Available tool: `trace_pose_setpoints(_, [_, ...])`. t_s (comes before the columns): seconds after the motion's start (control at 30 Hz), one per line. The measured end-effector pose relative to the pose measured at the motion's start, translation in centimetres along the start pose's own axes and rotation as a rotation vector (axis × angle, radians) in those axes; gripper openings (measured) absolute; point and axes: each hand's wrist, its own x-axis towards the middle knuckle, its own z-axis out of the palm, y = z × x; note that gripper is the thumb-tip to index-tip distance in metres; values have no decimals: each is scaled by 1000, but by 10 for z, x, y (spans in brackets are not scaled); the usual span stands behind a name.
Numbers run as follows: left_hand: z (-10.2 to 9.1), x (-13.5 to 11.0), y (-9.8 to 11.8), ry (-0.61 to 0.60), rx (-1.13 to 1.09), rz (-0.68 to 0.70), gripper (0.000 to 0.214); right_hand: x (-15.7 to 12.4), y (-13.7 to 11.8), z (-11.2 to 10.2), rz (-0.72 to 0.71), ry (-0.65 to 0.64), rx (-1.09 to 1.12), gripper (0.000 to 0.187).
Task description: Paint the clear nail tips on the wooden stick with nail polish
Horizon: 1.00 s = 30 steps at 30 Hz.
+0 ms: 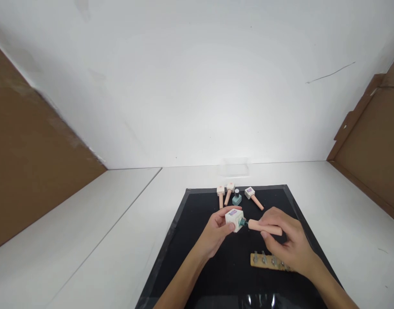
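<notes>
My left hand (216, 234) pinches a small white square nail-polish bottle (234, 219) with a teal neck, held sideways above the black mat (197, 257). My right hand (285, 242) grips the bottle's long pink cap (264, 227), which meets the neck at its left end. Both hands hover over the middle of the mat. Under my right hand lies a tan strip (264, 260) carrying several small nail tips, partly hidden by the hand.
At the mat's far edge lie three more white bottles with pink caps (221, 195) (229, 192) (253, 197) and an upright teal bottle (237, 198). White table (87, 240), white wall behind, brown boards left and right.
</notes>
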Motion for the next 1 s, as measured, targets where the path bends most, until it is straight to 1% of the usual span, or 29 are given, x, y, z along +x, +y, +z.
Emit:
trace_pose_setpoints(0.1, [0,1,-1,46,19,67,54,-1,2,2,-1,-40,-28,22])
trace_pose_setpoints(0.2, [-2,3,-3,112,82,163,59,-5,7,4,21,-130,-68,27])
trace_pose_setpoints(0.27, [-3,4,-5,136,167,201,61,-8,11,7,95,-197,-103,26])
trace_pose_setpoints(0.37, [-4,3,-6,109,351,257,58,-13,15,12,297,-225,-107,20])
trace_pose_setpoints(0.47, [-5,0,-7,64,519,357,54,-15,19,19,486,-229,17,15])
trace_pose_setpoints(0.53, [-4,-2,-6,37,565,416,53,-15,21,24,567,-210,165,8])
trace_pose_setpoints(0.57, [-4,-3,-6,24,572,439,53,-15,21,27,609,-198,260,7])
trace_pose_setpoints(0.63, [-3,-4,-4,1,574,468,50,-14,21,31,708,-184,474,16])
trace_pose_setpoints(0.73, [-4,-5,0,-23,575,449,49,-13,18,33,885,-219,760,32])
trace_pose_setpoints(0.83, [-6,-5,3,-2,528,358,56,-12,15,30,995,-279,935,40])
trace_pose_setpoints(0.9, [-7,-4,3,29,485,303,62,-13,13,29,1008,-302,961,41])
trace_pose_setpoints(1.0, [-6,-2,-2,80,413,279,66,-14,12,31,959,-221,898,40])
